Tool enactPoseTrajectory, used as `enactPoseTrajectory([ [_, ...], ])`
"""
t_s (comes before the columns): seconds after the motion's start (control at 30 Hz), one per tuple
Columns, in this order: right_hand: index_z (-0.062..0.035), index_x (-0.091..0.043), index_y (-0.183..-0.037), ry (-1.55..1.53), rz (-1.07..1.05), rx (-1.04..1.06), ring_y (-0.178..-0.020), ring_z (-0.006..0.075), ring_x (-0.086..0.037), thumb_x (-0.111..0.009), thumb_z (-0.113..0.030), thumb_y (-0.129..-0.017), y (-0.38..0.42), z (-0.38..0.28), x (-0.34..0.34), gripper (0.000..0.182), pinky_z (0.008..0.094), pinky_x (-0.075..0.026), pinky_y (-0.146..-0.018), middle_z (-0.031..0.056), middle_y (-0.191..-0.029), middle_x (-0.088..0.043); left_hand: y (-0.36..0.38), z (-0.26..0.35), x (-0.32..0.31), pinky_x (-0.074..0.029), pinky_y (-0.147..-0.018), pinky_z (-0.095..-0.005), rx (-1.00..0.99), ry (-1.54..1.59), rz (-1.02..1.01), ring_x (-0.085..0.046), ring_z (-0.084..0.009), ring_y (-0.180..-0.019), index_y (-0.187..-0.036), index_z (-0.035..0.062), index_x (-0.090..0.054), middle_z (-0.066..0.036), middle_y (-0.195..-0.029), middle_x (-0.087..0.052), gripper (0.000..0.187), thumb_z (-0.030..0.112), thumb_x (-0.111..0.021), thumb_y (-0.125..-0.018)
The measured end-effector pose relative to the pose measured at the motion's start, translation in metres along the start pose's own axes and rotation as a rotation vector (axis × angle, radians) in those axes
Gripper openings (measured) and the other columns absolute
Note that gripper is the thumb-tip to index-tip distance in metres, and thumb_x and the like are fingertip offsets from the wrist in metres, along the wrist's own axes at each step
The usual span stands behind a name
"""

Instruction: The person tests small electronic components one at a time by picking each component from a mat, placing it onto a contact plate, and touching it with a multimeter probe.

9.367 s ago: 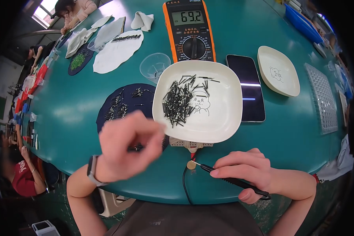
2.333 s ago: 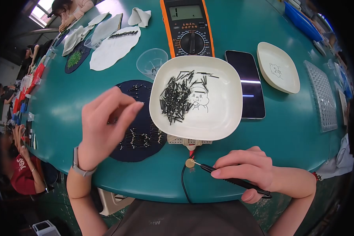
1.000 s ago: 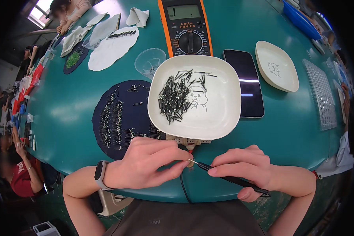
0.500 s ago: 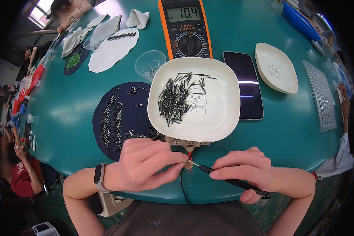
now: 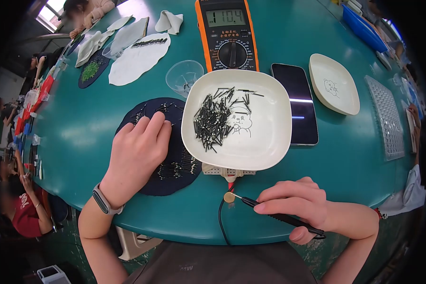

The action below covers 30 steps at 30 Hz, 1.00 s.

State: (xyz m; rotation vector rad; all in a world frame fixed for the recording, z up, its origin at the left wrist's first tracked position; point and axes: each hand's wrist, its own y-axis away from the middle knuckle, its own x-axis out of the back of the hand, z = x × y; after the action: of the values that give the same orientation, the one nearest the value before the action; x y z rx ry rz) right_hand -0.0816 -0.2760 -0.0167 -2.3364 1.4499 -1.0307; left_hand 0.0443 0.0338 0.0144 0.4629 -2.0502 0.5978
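Note:
My right hand (image 5: 296,206) grips a black test probe (image 5: 288,220), its bare metal tip beside a small round brass-coloured disc (image 5: 229,197). My left hand (image 5: 139,151) lies over a dark blue cloth (image 5: 175,187) that carries rows of small black parts with shiny ends (image 5: 173,170). Its fingers are curled, and the fingertips are hidden beneath the hand. To the right of that cloth stands a cream dish (image 5: 265,151) with a pile of similar black parts (image 5: 213,120). Behind the dish, an orange-and-black multimeter (image 5: 232,52) shows changing digits on its display.
A clear plastic cup (image 5: 183,78) stands behind the blue cloth. A phone (image 5: 300,118) and a second cream dish (image 5: 333,85) lie to the right, with a clear compartment tray (image 5: 386,123) beyond. White cloths (image 5: 137,61) lie at the back left. Other people sit around the table.
My left hand has moved away from the probe tip, leftward and up to the blue cloth. My right hand keeps the probe in nearly the same place. The meter's digits have changed.

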Motion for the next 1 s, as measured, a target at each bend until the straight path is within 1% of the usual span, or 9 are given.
enactPoseTrajectory([
  [0.03, -0.0027, -0.070, -0.123, 0.002, -0.002, 0.000, -0.072, 0.0176, -0.067, -0.056, -0.050, -0.098, 0.000, 0.000, 0.001, 0.056, 0.0258, -0.043, -0.049, 0.0114, -0.108, -0.067, -0.001, -0.001, 0.001, -0.044, -0.057, -0.0308, -0.005, -0.013, 0.009, -0.058, -0.0156, -0.074, -0.095, 0.0028, -0.065, -0.004, -0.088, -0.052, 0.021, 0.005, -0.071, -0.075],
  [0.13, -0.0025, -0.070, -0.123, -0.015, 0.009, 0.008, -0.071, 0.0176, -0.067, -0.056, -0.050, -0.098, 0.000, 0.002, 0.000, 0.055, 0.0259, -0.043, -0.049, 0.0118, -0.108, -0.067, -0.006, -0.009, 0.009, -0.043, -0.055, -0.0311, 0.039, 0.153, 0.243, -0.057, -0.0170, -0.069, -0.093, 0.0028, -0.064, -0.003, -0.081, -0.050, 0.019, 0.003, -0.074, -0.077],
  [0.23, -0.0022, -0.069, -0.123, -0.029, 0.011, 0.013, -0.070, 0.0180, -0.066, -0.058, -0.049, -0.097, 0.000, 0.003, -0.001, 0.055, 0.0256, -0.043, -0.048, 0.0119, -0.108, -0.066, 0.000, 0.002, 0.026, -0.043, -0.054, -0.0319, 0.098, 0.455, 0.283, -0.056, -0.0181, -0.065, -0.093, 0.0034, -0.062, -0.003, -0.077, -0.048, 0.019, 0.002, -0.076, -0.079],
  [0.4, -0.0021, -0.068, -0.124, -0.022, 0.000, 0.015, -0.071, 0.0181, -0.066, -0.060, -0.049, -0.096, 0.001, 0.003, -0.001, 0.055, 0.0255, -0.043, -0.048, 0.0118, -0.109, -0.066, -0.004, -0.011, 0.019, -0.045, -0.057, -0.0356, 0.079, 0.310, 0.077, -0.058, -0.0217, -0.067, -0.090, 0.0056, -0.063, -0.005, -0.080, -0.049, 0.015, 0.007, -0.076, -0.082],
  [0.5, -0.0026, -0.068, -0.125, -0.011, -0.008, 0.013, -0.072, 0.0179, -0.066, -0.059, -0.049, -0.096, 0.001, 0.003, -0.001, 0.055, 0.0255, -0.043, -0.048, 0.0114, -0.109, -0.066, -0.003, -0.019, 0.013, -0.046, -0.055, -0.0338, 0.030, 0.303, 0.127, -0.059, -0.0210, -0.064, -0.091, 0.0040, -0.064, -0.005, -0.077, -0.053, 0.017, 0.003, -0.077, -0.079],
  [0.6, -0.0035, -0.068, -0.125, 0.001, -0.005, 0.004, -0.073, 0.0178, -0.067, -0.059, -0.049, -0.096, 0.001, 0.002, 0.000, 0.055, 0.0253, -0.042, -0.048, 0.0107, -0.109, -0.067, -0.002, -0.002, 0.034, -0.044, -0.049, -0.0313, 0.125, 0.669, 0.329, -0.058, -0.0205, -0.056, -0.093, 0.0024, -0.066, -0.006, -0.072, -0.058, 0.021, -0.001, -0.078, -0.076],
  [0.7, -0.0042, -0.068, -0.125, 0.005, -0.002, -0.001, -0.075, 0.0175, -0.068, -0.059, -0.049, -0.096, 0.000, 0.001, 0.000, 0.054, 0.0253, -0.040, -0.047, 0.0098, -0.110, -0.067, 0.000, 0.027, 0.035, -0.041, -0.044, -0.0292, 0.012, 1.183, 0.294, -0.057, -0.0187, -0.050, -0.094, 0.0013, -0.068, -0.007, -0.068, -0.062, 0.022, -0.004, -0.078, -0.075],
  [0.77, -0.0045, -0.068, -0.126, 0.015, -0.008, -0.004, -0.075, 0.0173, -0.068, -0.060, -0.049, -0.095, -0.001, 0.000, 0.001, 0.054, 0.0254, -0.039, -0.047, 0.0093, -0.110, -0.067, -0.002, 0.045, 0.025, -0.040, -0.042, -0.0287, -0.074, 1.308, 0.233, -0.056, -0.0163, -0.049, -0.093, 0.0022, -0.068, -0.005, -0.070, -0.064, 0.019, -0.003, -0.078, -0.077],
  [1.0, -0.0047, -0.068, -0.127, 0.020, -0.032, -0.002, -0.076, 0.0179, -0.068, -0.064, -0.045, -0.092, -0.001, 0.000, 0.002, 0.053, 0.0256, -0.042, -0.049, 0.0090, -0.111, -0.066, -0.002, 0.057, 0.017, -0.041, -0.045, -0.0270, -0.037, 1.427, 0.050, -0.057, -0.0140, -0.052, -0.095, 0.0028, -0.068, -0.005, -0.072, -0.067, 0.014, 0.000, -0.075, -0.084],
])
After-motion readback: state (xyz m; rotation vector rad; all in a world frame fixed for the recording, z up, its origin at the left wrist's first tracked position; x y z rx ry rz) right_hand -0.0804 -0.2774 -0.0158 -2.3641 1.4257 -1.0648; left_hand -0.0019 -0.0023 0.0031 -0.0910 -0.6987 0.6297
